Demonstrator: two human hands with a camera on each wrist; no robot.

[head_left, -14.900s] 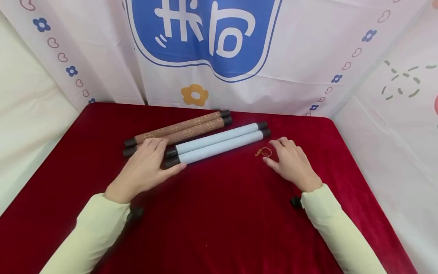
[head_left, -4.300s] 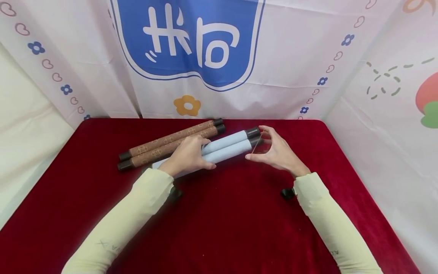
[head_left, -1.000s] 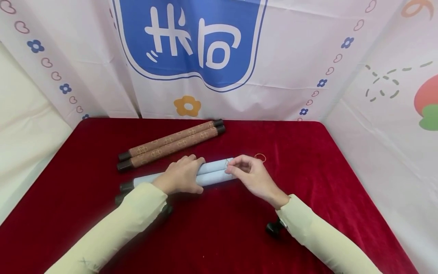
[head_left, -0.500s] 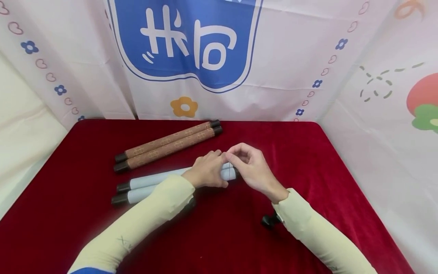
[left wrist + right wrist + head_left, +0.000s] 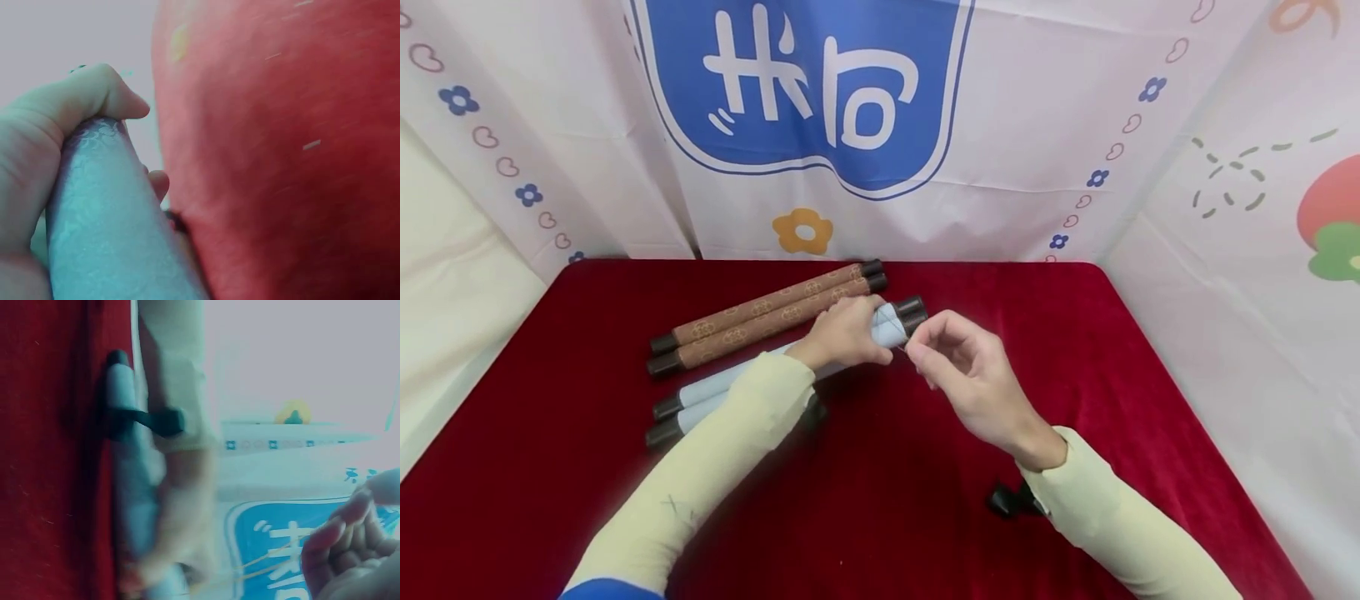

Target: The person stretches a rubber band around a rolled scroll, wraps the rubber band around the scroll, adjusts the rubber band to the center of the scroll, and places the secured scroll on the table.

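Two brown rolls (image 5: 767,322) lie behind the pale blue rolls (image 5: 722,383). The left hand (image 5: 846,331) clamps its grip round the latter near their right end; beside that end, the right hand (image 5: 968,371) pinches a thin band (image 5: 892,319) crossing them.

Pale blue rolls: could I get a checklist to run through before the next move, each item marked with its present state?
1. Left hand gripping the pale blue rolls: ok, near their far end.
2. Right hand holding the thin band: ok, pinched at the fingertips.
3. Band free of the right hand: not ok, strands run from the fingers toward the rolls.
4. Band passing fully around both blue rolls: cannot tell, the underside is hidden.
5. Brown rolls side by side on the red cloth: ok.
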